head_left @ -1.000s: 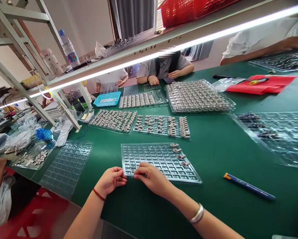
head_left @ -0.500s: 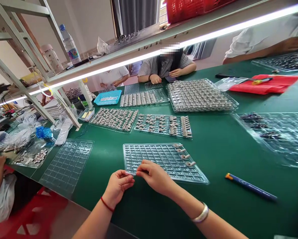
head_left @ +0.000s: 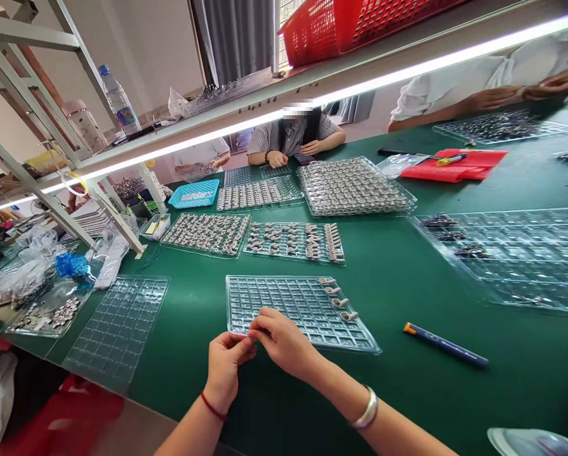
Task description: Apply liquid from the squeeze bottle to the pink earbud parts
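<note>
Both hands meet at the near left edge of a clear gridded plastic tray (head_left: 274,294). My left hand (head_left: 225,364) is closed in a pinch, thumb against fingers, with a red cord on its wrist. Touching its fingertips, my right hand (head_left: 284,339) is pinched too, and a silver bangle sits on that wrist. Whatever lies between the fingertips is too small and covered to make out. Several small pale metal parts (head_left: 340,303) rest in the tray's right-hand cells. Behind it stand two trays of similar parts, the right one (head_left: 293,242) and the left one (head_left: 208,234).
A blue pen (head_left: 448,345) lies on the green table to the right. Beyond are a stacked full tray (head_left: 354,187), a red bag (head_left: 459,166) and a large tray with dark parts (head_left: 540,253). An unfilled clear tray (head_left: 117,329) lies left. Co-workers sit opposite under the lit shelf (head_left: 246,114).
The view has swung to the right, so the table's things sit further left. My fingertips have come together, where a small gap was visible before. The tray's parts look unchanged.
</note>
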Action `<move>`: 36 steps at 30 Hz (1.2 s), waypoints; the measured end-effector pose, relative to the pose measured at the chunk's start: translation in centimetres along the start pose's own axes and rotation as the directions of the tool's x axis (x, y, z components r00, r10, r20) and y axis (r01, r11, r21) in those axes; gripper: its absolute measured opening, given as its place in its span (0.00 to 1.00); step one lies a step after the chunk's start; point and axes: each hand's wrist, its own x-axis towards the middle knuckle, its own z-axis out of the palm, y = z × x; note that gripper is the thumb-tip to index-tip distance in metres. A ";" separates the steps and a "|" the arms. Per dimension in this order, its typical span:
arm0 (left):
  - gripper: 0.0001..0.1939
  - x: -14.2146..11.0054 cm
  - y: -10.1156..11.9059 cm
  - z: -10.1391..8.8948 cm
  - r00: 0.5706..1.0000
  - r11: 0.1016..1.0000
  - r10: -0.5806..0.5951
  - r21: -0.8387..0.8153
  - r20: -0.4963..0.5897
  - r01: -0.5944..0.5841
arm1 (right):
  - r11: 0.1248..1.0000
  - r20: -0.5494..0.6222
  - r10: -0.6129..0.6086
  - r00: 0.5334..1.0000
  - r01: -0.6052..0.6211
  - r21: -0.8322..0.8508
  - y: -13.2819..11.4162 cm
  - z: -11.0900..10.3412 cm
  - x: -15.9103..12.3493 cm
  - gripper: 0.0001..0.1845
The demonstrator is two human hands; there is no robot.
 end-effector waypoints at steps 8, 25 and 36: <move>0.24 0.1 0.0 0.1 1.000 0.996 0.025 0.090 -0.002 -0.025 | 0.998 -0.044 -0.016 0.999 0.013 -0.056 0.2 0.8 -0.5 0.10; 0.26 0.6 0.7 -1.2 0.995 0.940 -0.092 0.333 0.045 0.071 | 0.966 -0.048 -0.086 0.995 0.071 -0.248 0.9 2.8 -1.0 0.12; 0.17 -5.4 1.9 -11.1 0.927 0.633 0.367 0.751 -0.076 -0.189 | 0.974 0.111 -0.056 0.992 0.079 -0.210 1.8 3.0 -0.7 0.14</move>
